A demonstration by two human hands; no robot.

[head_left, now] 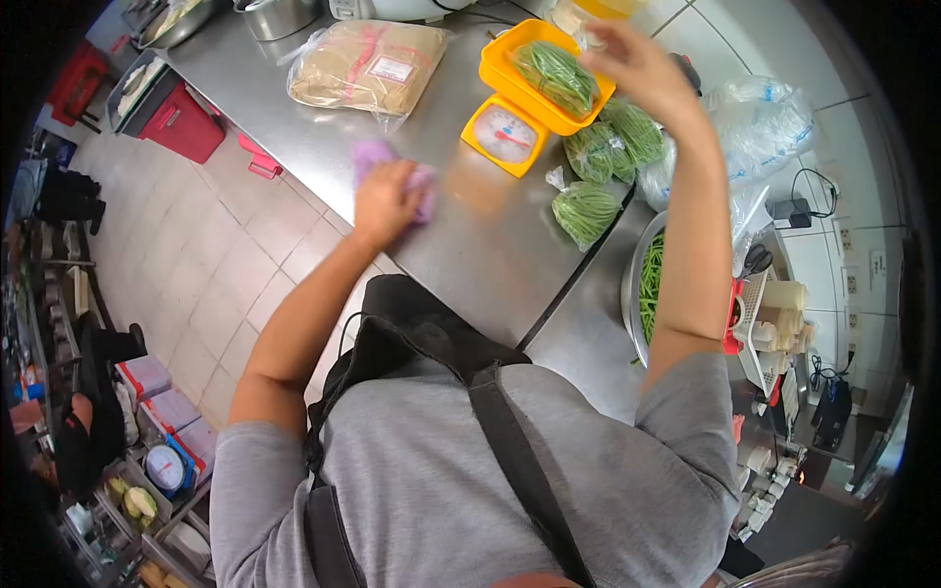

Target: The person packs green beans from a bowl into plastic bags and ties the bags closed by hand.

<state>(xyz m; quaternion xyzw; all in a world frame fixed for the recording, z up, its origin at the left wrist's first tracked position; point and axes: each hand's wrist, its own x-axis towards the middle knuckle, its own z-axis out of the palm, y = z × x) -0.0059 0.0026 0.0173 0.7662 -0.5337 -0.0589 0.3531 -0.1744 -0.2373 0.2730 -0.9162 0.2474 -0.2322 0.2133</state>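
My left hand [385, 201] is closed on a purple cloth [371, 155], pressing it on the steel table near its left edge. On the yellow kitchen scale [505, 135], a clear bag of green beans [557, 76] lies in the yellow pan [498, 67]. My right hand [632, 67] is at the far end of that bag, its fingers pinched at the bag's whitish twisted top. More knotted bags of cut green beans [585, 211] sit beside the scale, to its right.
A plastic-wrapped brown package [368, 69] lies at the back left of the steel table [490, 265]. On the right are a metal bowl of green beans [650, 284], clear plastic bags [760, 127] and scissors [755, 261]. A red bin [183, 125] stands on the floor, left.
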